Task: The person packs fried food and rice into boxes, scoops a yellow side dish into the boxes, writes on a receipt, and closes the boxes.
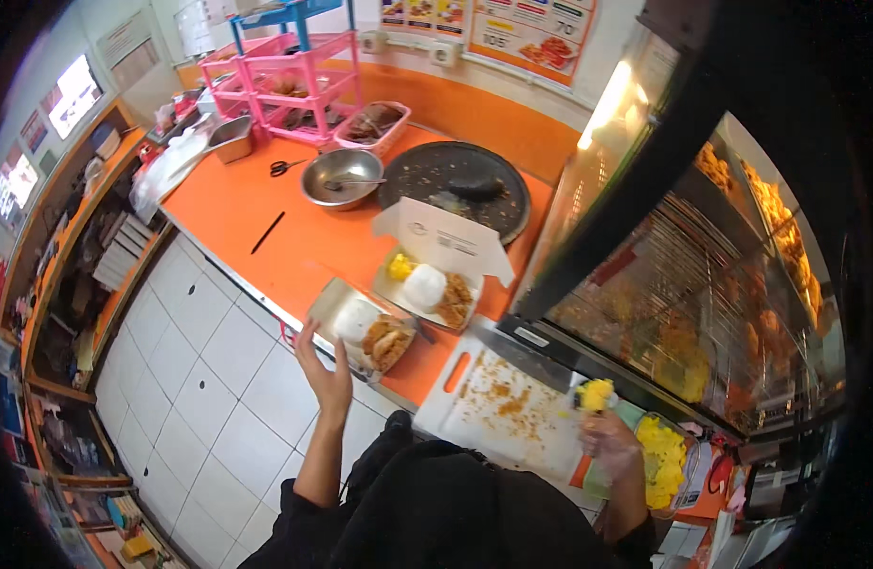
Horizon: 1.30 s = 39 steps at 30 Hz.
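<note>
My left hand (328, 373), bare and with fingers apart, is beside the near edge of an open paper meal box (328, 304) with white rice (356, 320) and fried chicken (387, 343). A second open box (443, 238) just beyond it has rice, fried chicken and a bit of yellow food (401, 267). My right hand (608, 442), in what looks like a clear plastic glove, grips a utensil, mostly hidden, bearing a lump of yellow food (594, 395). More yellow food (660, 462) lies in a container to its right. A crumb-covered white cutting board (504, 405) is between my hands.
Behind the boxes are a large stone mortar (415, 167) with a pestle (477, 188), and a metal bowl (328, 167) with a spoon. Scissors (281, 168) and a black pen-like stick (267, 232) lie farther left. A knife (529, 355) borders the glass food cabinet (664, 306) on the right.
</note>
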{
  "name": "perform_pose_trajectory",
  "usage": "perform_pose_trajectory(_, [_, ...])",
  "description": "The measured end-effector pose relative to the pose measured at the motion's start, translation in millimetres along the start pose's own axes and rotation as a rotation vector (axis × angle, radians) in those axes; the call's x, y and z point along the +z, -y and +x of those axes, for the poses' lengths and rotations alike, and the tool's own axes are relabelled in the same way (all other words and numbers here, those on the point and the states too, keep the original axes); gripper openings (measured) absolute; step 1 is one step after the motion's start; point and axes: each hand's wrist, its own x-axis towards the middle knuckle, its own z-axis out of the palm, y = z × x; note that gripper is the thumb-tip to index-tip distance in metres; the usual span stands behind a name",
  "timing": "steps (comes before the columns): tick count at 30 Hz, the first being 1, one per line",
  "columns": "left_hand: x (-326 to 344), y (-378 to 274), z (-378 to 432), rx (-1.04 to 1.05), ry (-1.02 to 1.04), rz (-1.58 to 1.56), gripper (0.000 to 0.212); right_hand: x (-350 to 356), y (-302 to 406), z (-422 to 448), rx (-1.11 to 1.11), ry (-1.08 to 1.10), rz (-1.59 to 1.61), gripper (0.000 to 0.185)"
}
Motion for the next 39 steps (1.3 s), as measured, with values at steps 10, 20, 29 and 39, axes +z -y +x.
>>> perform_pose_trajectory(10, [-22, 98, 59, -0.233, 0.324, -0.257, 0.034, 302, 30, 170, 0.083, 0.588, -0.376, 0.037])
perform_pose_trajectory(20, [-29, 99, 64, -0.320, 0.394, -0.336, 0.033, 370, 16, 241, -0.994, -0.003, -1.502, 0.061])
perform_pose_trajectory(29, [-24, 96, 69, -0.267, 0.398, -0.304, 0.033, 288, 36, 164, -0.372, 0.310, -0.283, 0.068])
perform_pose_trajectory(39, [21, 2, 61, 0.272, 0.219, -0.201, 0.028, 34, -8, 33, -0.436, -0.791, -0.545, 0.040])
